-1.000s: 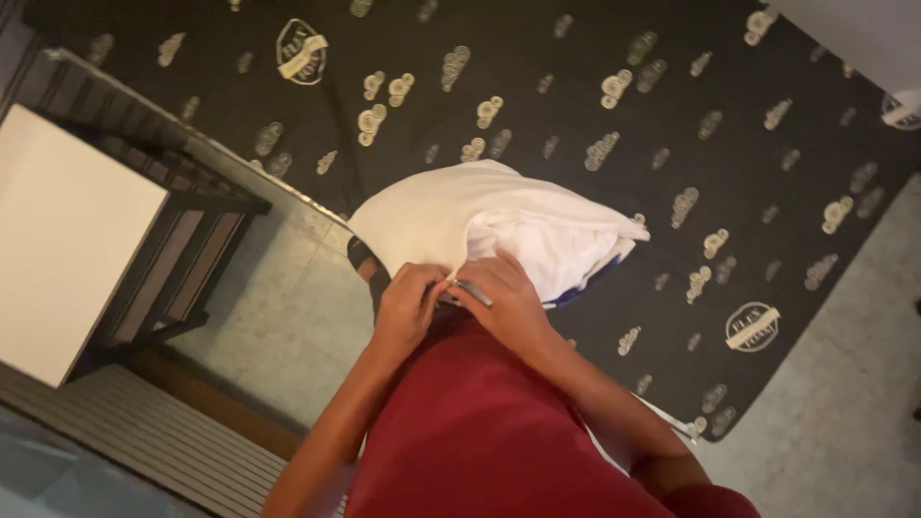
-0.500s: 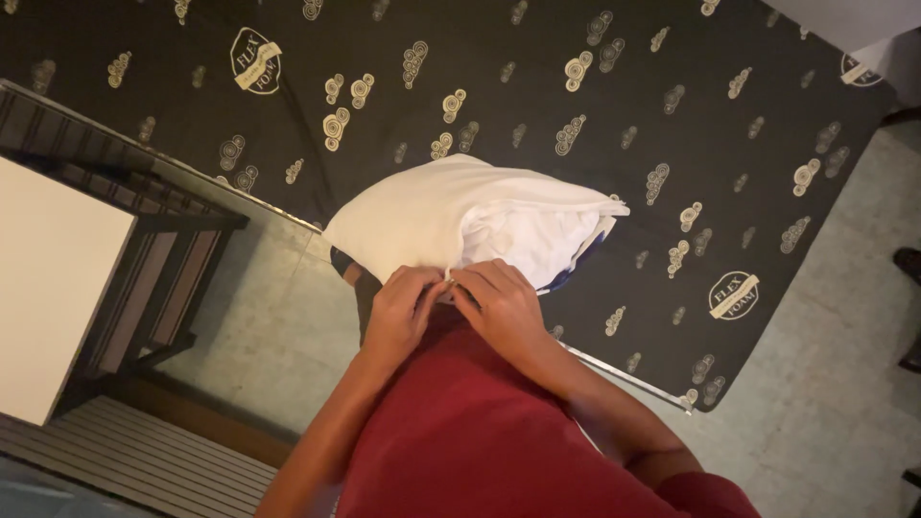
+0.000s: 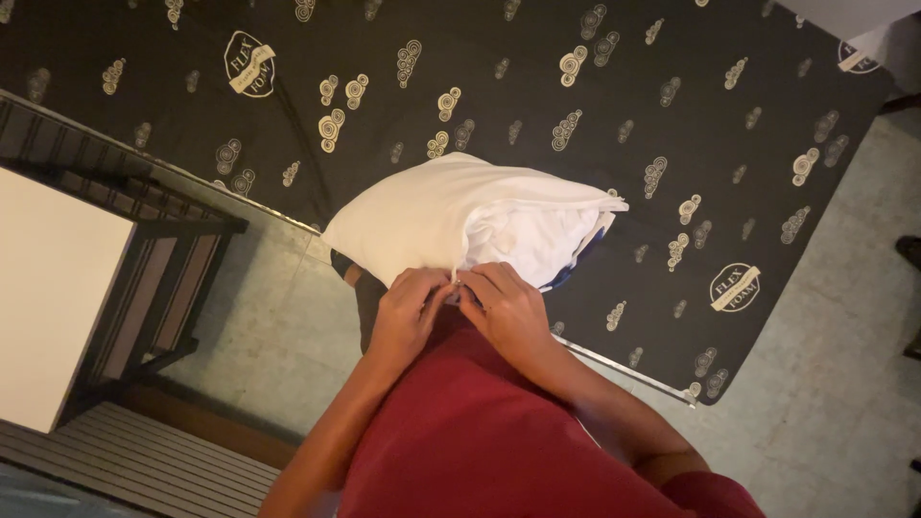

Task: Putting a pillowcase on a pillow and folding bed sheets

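Pillow point(image 3: 451, 216) unchanged on mattress point(image 3: 614, 86) since a second ago, just beyond fingers; left hand point(image 3: 408, 312) and right hand point(image 3: 508, 307) still pinching its near edge.

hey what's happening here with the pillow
A person in a red top stands at the edge of a black patterned mattress and works on a white pillow lying on it. The left hand and the right hand meet at the pillow's near edge, pinching the white cover there with the fingertips. A white-topped table stands off to the left.
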